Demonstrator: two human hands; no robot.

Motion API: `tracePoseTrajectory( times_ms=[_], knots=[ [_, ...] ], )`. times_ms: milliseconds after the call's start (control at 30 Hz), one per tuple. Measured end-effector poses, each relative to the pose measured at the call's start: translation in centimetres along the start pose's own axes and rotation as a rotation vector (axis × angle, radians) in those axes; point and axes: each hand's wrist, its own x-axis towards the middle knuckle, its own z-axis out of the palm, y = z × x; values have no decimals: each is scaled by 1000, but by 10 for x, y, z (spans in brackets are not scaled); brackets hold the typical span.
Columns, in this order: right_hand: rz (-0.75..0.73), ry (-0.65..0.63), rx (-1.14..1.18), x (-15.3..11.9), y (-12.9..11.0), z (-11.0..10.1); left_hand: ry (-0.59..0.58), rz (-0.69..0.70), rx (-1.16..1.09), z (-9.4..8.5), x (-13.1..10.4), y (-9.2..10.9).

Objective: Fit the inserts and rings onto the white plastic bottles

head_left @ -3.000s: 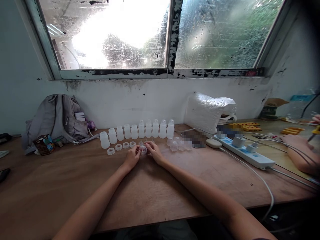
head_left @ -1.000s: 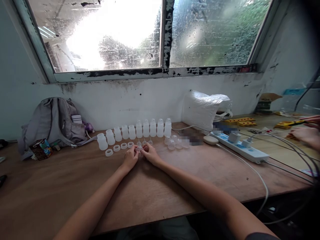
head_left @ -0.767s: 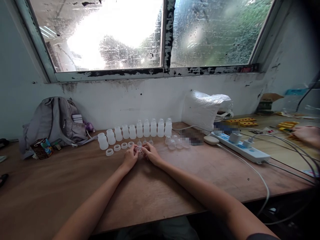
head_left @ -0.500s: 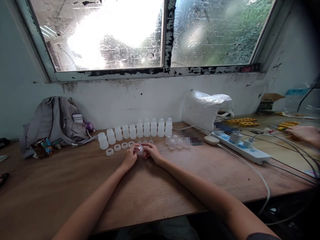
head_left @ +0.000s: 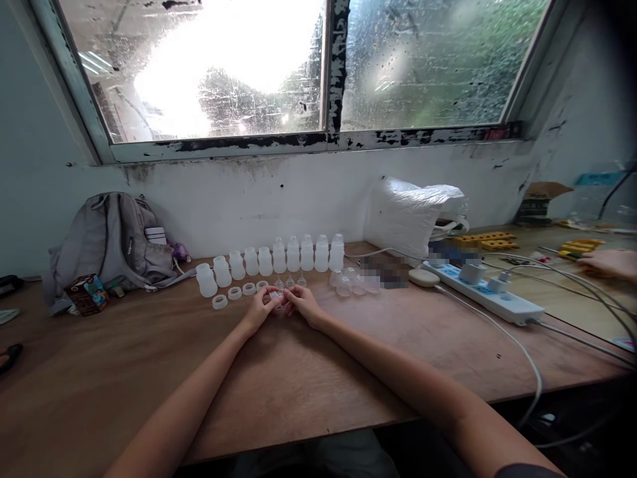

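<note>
Close together over the table's middle, my left hand (head_left: pixel 259 311) and my right hand (head_left: pixel 303 306) are both closed on a translucent bottle ring (head_left: pixel 279 309). Fingers cover most of it, so I cannot tell whether a teat sits inside. Several loose bottle rings (head_left: pixel 219 303) lie in a row to the left of my hands. Just beyond my fingertips stand clear teats (head_left: pixel 301 280). Behind them runs a row of frosted baby bottles: open-topped ones (head_left: pixel 206 281) on the left, ones with teats and covers fitted (head_left: pixel 322 254) on the right. Clear dome caps (head_left: pixel 343 287) are grouped right of my hands.
A grey backpack (head_left: pixel 112 245) and a small drink carton (head_left: pixel 87 295) are at the left. At the right lie a white power strip (head_left: pixel 490 295) with cables, a round white device (head_left: pixel 423 277) and a plastic-wrapped bundle (head_left: pixel 405 216). Another person's hand (head_left: pixel 610 264) shows at far right.
My fingers have shifted around the bottle ring and now cover more of it. Its open face, visible before, is mostly hidden. The view has moved slightly.
</note>
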Motion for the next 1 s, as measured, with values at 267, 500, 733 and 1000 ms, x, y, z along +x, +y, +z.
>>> tracePoseTrajectory(
  times_ms=[267,500,733,1000],
  knots=[
    [-58,39,-150,2,-12,-3,28,31,138,2,7,-2],
    [-84,232,-68,12,-16,-29,246,259,824,-12,56,22],
    [22,278,25,12,-9,-36,275,277,1424,-34,106,23],
    [52,260,30,15,-8,-37,365,298,1344,-33,116,7]
  ],
)
